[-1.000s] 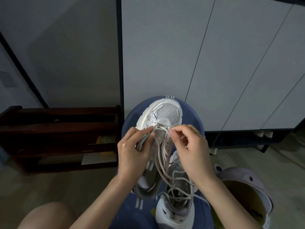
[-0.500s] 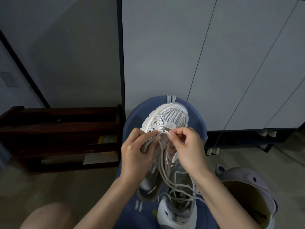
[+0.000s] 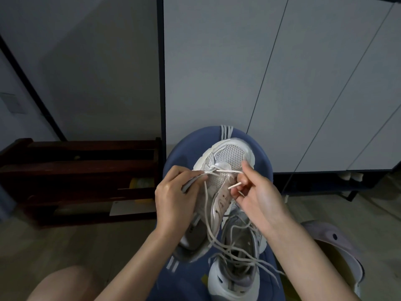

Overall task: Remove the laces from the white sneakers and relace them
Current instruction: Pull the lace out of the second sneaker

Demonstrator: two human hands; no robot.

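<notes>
Pale cabinet doors [image 3: 249, 72] are standing behind a blue cushioned seat [image 3: 178, 157]. At its middle, the left hand [image 3: 173, 198] is curling round the near-left side of the upper white sneaker [image 3: 223, 168] and pinching the lace [image 3: 207, 216] at the lowest eyelets. The right hand [image 3: 258, 198] is pinching the lace's other end, its tip sticking out leftward. A second sneaker [image 3: 236, 268] is lying nearer, loose lace draped over it. A dark wooden rack [image 3: 76, 170] is sitting far left.

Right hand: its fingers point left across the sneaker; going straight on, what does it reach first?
Likely the held sneaker: the right hand, pinching the lace tip, is nearly at its eyelet side. Beyond lies the left hand; depth is unclear.
</notes>
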